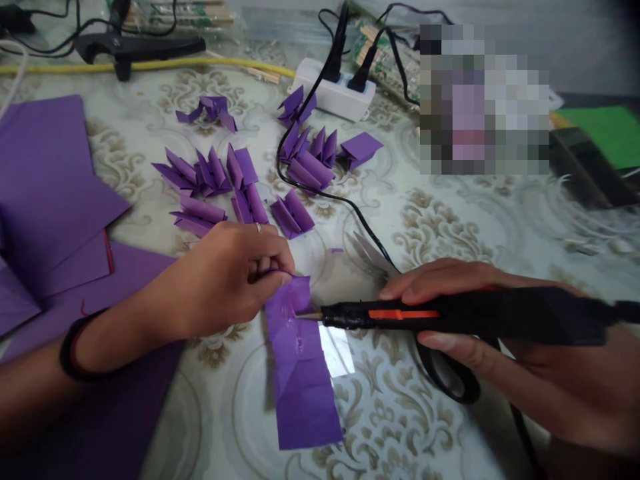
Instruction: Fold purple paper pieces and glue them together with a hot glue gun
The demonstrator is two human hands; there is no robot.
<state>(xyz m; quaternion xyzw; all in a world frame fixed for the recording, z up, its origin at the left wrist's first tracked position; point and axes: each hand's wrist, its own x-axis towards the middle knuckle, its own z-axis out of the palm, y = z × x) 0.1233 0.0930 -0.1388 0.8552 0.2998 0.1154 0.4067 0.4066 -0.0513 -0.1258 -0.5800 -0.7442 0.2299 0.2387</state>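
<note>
My left hand [235, 280] pinches the upper edge of a creased strip of purple paper [307, 400] between thumb and fingers. In my right hand [480, 353] is a black hot glue gun [475, 317] with an orange strip on its barrel. Its metal tip touches or hovers just over the strip's upper part; I cannot tell which. Shiny streaks that look like glue lie on the paper by the tip. Behind and beneath the right hand lie scissors [453, 383], their blades pointing away and their black handle partly covered.
Several folded purple paper pieces [245, 167] stand beyond my hands. Purple sheets [45, 187] are stacked at left. A black cord runs from a white power strip [333, 90] across the table. A black clamp-like tool [140, 47] and green paper [600, 133] lie farther back.
</note>
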